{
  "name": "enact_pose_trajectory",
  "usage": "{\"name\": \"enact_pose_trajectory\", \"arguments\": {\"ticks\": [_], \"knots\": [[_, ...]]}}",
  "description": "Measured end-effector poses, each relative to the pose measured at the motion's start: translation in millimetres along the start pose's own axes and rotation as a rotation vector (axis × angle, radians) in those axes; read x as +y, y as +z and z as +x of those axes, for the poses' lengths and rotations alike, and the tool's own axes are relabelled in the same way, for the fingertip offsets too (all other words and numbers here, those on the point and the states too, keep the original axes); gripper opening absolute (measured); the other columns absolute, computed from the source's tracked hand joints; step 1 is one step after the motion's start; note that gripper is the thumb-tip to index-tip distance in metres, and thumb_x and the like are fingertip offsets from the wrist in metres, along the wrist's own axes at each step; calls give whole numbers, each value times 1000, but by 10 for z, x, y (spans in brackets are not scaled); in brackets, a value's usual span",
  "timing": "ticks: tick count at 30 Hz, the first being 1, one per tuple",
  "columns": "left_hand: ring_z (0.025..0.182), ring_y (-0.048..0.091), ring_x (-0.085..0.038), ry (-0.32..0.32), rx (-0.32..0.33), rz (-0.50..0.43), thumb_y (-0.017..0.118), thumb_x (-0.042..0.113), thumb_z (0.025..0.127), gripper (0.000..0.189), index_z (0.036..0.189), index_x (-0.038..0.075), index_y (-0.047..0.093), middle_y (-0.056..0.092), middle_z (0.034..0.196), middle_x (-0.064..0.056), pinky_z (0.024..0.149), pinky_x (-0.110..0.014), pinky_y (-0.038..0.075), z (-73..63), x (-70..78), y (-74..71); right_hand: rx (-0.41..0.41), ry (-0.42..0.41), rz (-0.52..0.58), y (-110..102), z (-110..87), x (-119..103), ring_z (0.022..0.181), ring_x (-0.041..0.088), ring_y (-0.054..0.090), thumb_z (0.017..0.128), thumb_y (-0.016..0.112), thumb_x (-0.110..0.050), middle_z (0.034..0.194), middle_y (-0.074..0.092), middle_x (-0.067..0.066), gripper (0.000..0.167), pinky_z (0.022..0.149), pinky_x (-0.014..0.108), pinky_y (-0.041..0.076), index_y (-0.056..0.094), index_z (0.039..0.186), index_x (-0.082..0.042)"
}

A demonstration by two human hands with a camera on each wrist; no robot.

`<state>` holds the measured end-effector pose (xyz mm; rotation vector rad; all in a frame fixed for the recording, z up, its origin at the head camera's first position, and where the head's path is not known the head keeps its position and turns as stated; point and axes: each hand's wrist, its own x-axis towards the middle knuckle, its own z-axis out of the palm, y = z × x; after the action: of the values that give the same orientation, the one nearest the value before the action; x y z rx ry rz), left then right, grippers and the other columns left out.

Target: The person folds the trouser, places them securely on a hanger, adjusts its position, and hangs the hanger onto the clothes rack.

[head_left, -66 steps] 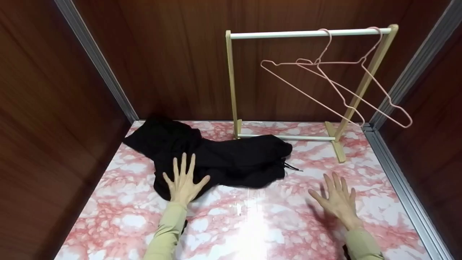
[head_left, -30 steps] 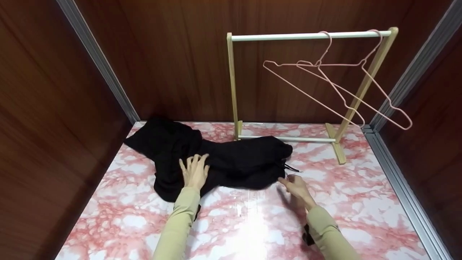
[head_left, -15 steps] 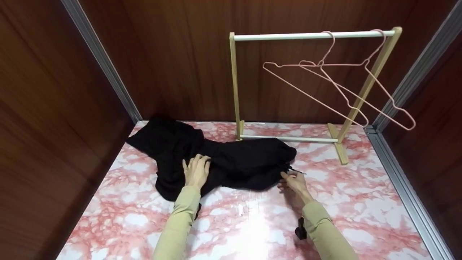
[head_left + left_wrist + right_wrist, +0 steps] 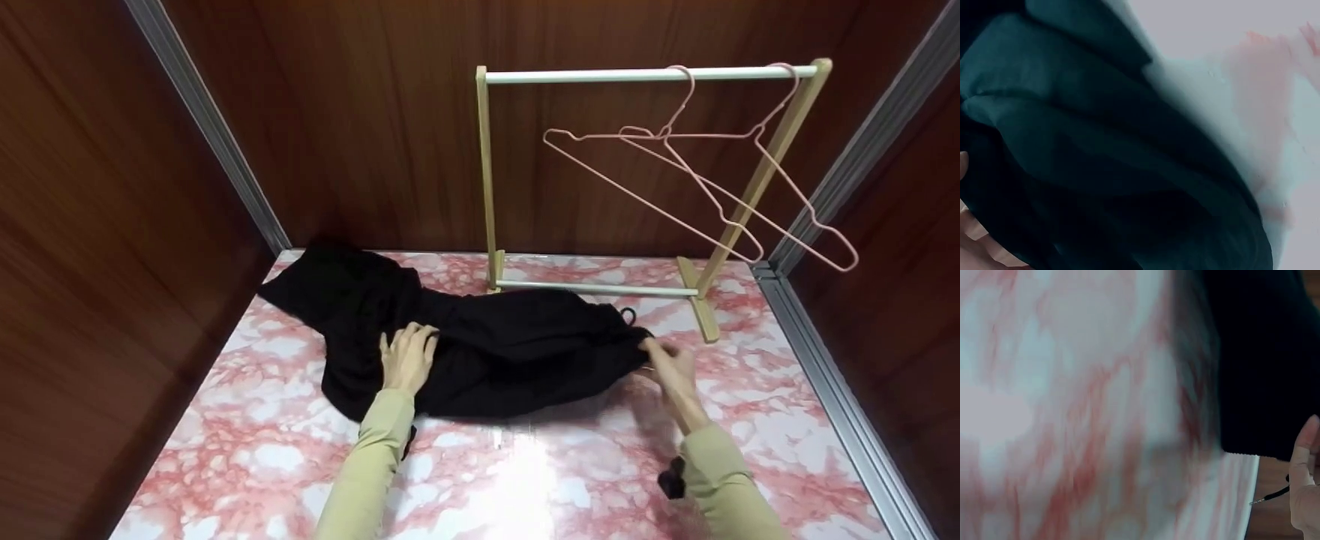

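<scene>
A black drawstring garment [image 4: 525,367] stretches across the table from the back left corner towards the rack. My left hand [image 4: 407,360] grips its cloth near the middle, thumb tucked out of sight in the head view. Dark folds [image 4: 1100,129] fill much of the left wrist view, fingers [image 4: 979,244] at the lower left. At the other end, my right hand [image 4: 673,371] pinches the garment's edge, which is lifted off the table. The right wrist view shows the thumb [image 4: 1304,444] on the cloth and a metal-tipped cord [image 4: 1275,495] hanging below. A cord loop [image 4: 628,315] pokes out behind.
A small wooden rack with a white top bar [image 4: 570,76] stands at the back right. Two pink hangers [image 4: 645,199] hang from it. Brown wood-grain walls with metal corner rails [image 4: 825,397] enclose the pink-and-white marbled table [image 4: 247,457].
My left hand went from spread flat to gripping the cloth. My right hand moved from the right to the garment's end, took hold, and drew it rightwards and up.
</scene>
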<state>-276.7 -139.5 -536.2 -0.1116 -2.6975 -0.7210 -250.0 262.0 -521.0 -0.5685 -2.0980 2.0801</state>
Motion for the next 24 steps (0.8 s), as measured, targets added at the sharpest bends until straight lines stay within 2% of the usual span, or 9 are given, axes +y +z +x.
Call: {"name": "enact_pose_trajectory", "arguments": {"ticks": [3,6,11,15,18,24], "knots": [[115,63,-31,28,-11,-9,61,24,99,21,112,16,74,70,110,-5,116,-71,27,-21,21,14,15,23,114,-130,-34,-63,57,4,62,97,58,-12,66,62,-9,21,61,22,59,64,77,-14],[114,63,-30,69,-33,-23,62,25,98,21,112,16,75,71,109,-5,116,-70,28,-39,51,40,47,-6,97,-251,-67,-84,49,4,56,95,59,-9,59,59,-9,25,52,21,53,64,71,-15],[115,62,-31,163,-53,-13,64,24,97,20,111,15,75,71,110,-6,115,-68,30,-66,70,94,48,-67,107,-450,-136,-114,41,5,47,93,60,-1,52,57,-7,30,43,19,42,66,66,-13],[121,58,-33,195,-52,17,71,22,91,23,113,14,73,68,114,-7,115,-67,31,-91,32,110,63,-95,91,-616,-183,-151,39,3,44,91,61,2,51,56,-8,32,39,17,35,66,64,-15],[127,54,-36,183,-59,32,76,18,87,31,117,14,71,65,120,-9,116,-67,31,-120,-23,104,111,-92,3,-756,-185,-157,40,1,44,90,62,-2,51,54,-11,32,39,16,37,63,62,-17],[133,46,-39,133,-95,37,78,16,85,39,122,12,67,59,130,-13,117,-68,29,-175,-123,88,214,-62,-331,-1116,-161,-56,44,1,46,89,65,-17,54,50,-16,24,43,19,42,59,65,-20]]}}
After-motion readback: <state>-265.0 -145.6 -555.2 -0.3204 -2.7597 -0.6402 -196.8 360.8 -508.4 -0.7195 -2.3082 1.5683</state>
